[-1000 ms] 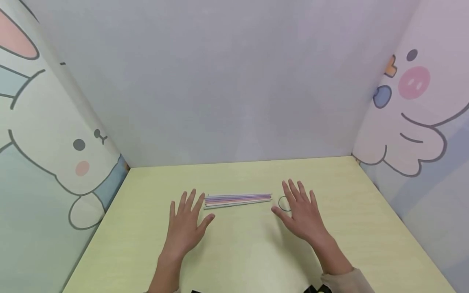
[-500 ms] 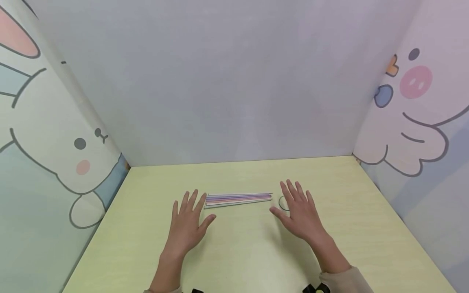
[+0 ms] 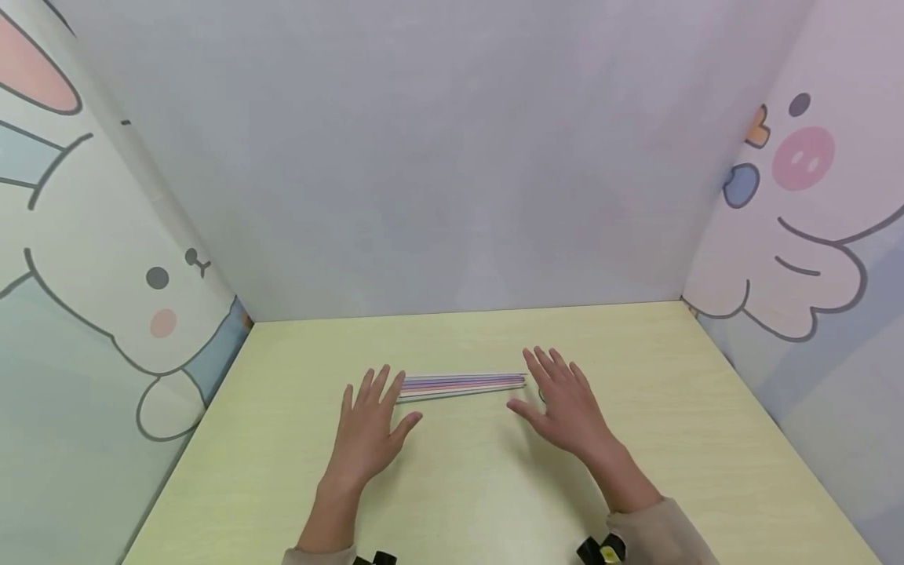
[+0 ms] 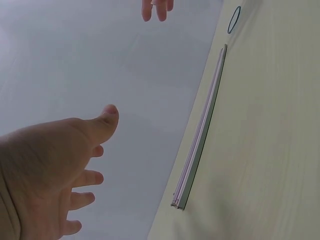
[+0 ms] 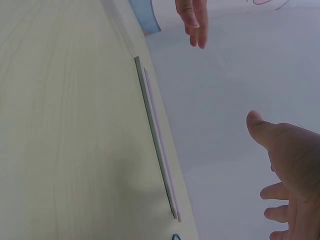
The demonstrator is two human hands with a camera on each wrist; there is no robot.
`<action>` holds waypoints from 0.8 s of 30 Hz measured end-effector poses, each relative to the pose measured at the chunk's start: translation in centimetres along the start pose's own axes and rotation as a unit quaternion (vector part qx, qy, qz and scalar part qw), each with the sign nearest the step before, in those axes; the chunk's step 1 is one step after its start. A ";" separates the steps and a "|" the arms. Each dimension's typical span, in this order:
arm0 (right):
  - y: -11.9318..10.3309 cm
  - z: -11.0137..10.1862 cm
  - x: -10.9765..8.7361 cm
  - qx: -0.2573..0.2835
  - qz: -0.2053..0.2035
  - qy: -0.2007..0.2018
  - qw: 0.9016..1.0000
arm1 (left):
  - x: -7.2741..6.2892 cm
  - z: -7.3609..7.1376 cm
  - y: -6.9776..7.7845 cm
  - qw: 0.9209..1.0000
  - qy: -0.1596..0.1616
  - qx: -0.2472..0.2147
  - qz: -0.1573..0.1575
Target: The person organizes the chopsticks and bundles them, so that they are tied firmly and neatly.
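A bundle of thin sticks (image 3: 462,384) is lying toward the far side of the table (image 3: 452,486), its long axis running left to right, the nearest stick slanting farther away at its right end. A ring (image 4: 234,20) is lying just beyond the right ends. The left hand (image 3: 366,435) and right hand (image 3: 568,408) are hovering above, fingers extending far, thumbs pointing inward.

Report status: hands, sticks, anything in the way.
Left hand and right hand above table, holding nothing. Sticks lying side by side, untouched. Ring off their right end; nothing seen atop sticks.
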State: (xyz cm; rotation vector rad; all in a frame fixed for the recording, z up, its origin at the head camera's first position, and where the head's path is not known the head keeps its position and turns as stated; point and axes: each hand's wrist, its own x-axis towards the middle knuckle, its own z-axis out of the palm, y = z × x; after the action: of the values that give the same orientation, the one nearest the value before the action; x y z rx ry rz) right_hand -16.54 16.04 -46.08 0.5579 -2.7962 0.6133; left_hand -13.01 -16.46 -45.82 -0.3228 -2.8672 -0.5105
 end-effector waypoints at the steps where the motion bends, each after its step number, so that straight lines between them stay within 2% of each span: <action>1: 0.0 0.1 0.1 -0.001 -0.001 -0.002 1.000 | 0.0 0.1 0.0 1.000 0.002 0.001 0.002; 18: -0.4 1.8 1.4 -0.007 -0.029 -0.006 1.000 | 1.3 1.5 -0.2 1.000 -0.015 -0.008 0.006; 24: -0.5 2.5 1.9 -0.002 -0.028 -0.016 0.999 | 1.6 2.5 -0.4 1.000 -0.026 -0.010 0.002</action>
State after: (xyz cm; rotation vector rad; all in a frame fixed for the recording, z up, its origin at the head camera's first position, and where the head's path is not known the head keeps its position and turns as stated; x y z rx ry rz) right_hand -18.38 13.94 -47.54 0.6477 -2.8004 0.5933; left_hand -15.08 -15.61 -47.86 -0.3500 -2.9135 -0.5377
